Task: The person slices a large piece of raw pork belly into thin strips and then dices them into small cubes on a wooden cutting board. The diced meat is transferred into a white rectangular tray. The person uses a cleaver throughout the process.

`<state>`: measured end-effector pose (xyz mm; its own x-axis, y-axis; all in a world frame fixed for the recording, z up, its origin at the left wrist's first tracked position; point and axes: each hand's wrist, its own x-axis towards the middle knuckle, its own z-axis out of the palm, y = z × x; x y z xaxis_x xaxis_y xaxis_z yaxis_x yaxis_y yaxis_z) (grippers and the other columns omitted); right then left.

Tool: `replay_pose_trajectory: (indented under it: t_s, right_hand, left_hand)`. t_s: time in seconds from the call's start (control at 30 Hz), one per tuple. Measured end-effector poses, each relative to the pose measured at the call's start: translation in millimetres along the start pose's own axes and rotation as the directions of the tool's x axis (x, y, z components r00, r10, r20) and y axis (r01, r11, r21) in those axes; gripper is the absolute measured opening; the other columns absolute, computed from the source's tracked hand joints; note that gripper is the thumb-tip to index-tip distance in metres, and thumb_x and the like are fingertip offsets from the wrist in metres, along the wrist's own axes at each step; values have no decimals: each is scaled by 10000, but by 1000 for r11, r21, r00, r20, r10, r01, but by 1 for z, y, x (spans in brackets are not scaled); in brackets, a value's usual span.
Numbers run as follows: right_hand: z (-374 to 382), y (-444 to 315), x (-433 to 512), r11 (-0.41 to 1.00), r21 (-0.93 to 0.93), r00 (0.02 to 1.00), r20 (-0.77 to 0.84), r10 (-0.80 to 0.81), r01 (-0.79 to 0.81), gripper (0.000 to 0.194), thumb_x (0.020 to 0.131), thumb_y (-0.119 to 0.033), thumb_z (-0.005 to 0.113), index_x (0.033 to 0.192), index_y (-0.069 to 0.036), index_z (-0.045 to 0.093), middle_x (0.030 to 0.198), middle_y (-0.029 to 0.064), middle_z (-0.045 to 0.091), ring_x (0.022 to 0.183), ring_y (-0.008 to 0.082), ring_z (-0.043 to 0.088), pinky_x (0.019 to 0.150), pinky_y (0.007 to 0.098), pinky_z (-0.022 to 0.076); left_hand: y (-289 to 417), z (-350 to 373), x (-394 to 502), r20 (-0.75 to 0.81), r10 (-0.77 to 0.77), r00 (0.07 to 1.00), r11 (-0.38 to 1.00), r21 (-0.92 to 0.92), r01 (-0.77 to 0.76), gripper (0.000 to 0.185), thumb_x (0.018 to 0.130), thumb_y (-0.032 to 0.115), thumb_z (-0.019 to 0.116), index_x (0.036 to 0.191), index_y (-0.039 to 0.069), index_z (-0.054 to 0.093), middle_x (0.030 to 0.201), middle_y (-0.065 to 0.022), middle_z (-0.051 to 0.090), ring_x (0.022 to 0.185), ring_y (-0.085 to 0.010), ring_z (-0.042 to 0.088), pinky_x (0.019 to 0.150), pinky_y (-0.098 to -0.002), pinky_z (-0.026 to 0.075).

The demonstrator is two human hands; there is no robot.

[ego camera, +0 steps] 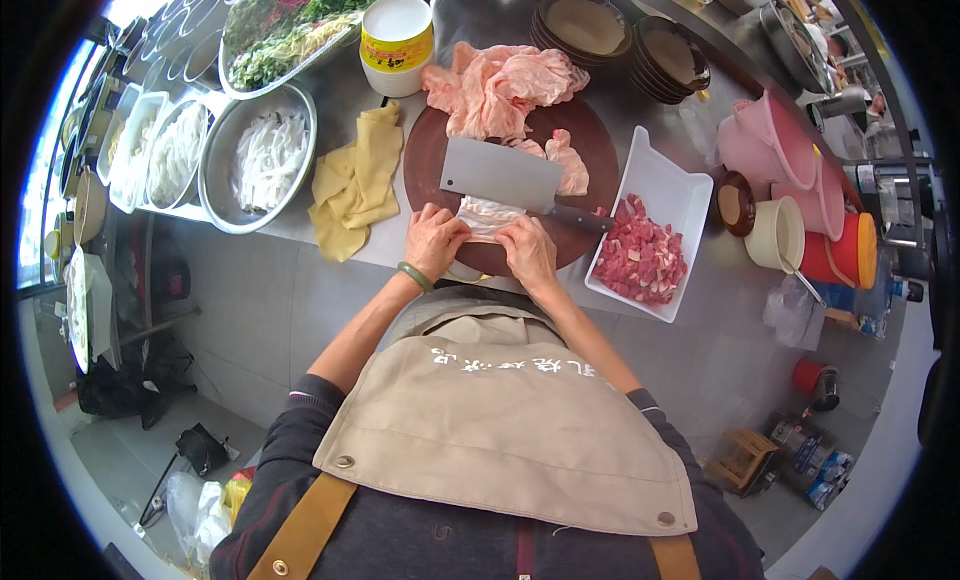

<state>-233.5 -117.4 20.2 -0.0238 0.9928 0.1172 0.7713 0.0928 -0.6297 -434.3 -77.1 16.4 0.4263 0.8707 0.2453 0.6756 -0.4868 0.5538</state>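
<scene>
A pale piece of fatty meat or skin point(491, 214) stretches between my hands near the front of a round brown cutting board point(427, 156). My left hand point(437, 241), with a green bangle at its wrist, pinches one end. At the other end, my right hand point(529, 251) grips it with bent fingers. Just beyond lies a cleaver point(501, 176), its blade flat on the board and its dark handle pointing right. Behind the blade are smaller pink pieces point(568, 164) and a large heap of pale pink fatty meat or skin point(502, 85).
To the right, a white tray point(651, 175) holds diced red meat point(643, 257). On the left are a yellow cloth point(356, 182) and a metal bowl of white strips point(259, 160). Stacked brown bowls point(585, 29), a white tub point(397, 47) and pink buckets point(772, 145) stand around.
</scene>
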Motion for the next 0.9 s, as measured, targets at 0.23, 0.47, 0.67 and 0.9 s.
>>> replay_pose_trajectory:
  t_s: [0.23, 0.47, 0.67, 0.9]
  right_hand:
    - [0, -7, 0, 984, -175, 996, -88, -34, 18, 115, 812, -140, 740, 901, -96, 684, 978, 62, 619, 929, 263, 611, 758, 422, 476]
    - [-3, 4, -7, 951, -128, 954, -66, -291, 282, 184, 766, -171, 785, 921, -109, 709, 958, 17, 604, 932, 225, 578, 747, 379, 422]
    - [0, 0, 2, 982, -111, 983, -89, -162, 152, 128, 796, -174, 767, 847, -77, 702, 916, 53, 564, 919, 244, 571, 736, 386, 416]
    - [1, -3, 20, 971, -196, 991, -4, 137, -135, 243, 827, -245, 772, 780, -33, 664, 942, 131, 576, 820, 348, 641, 686, 477, 494]
  left_hand:
    - [9, 3, -13, -101, -12, 995, 997, 77, 20, 153, 773, 179, 752, 923, 152, 743, 910, 7, 626, 951, -235, 566, 806, -392, 419]
    - [-7, 0, -9, -42, 188, 981, 981, 44, -186, 192, 778, 221, 759, 956, 148, 744, 943, 4, 635, 960, -219, 577, 833, -381, 420]
    - [-5, 8, -5, -155, 59, 986, 998, 11, -58, 114, 800, 211, 752, 884, 140, 724, 954, -16, 607, 968, -246, 555, 811, -393, 411]
    - [10, 16, 3, -173, -239, 956, 963, 83, 255, 125, 810, 201, 749, 822, 120, 655, 961, -46, 582, 982, -268, 545, 771, -420, 411]
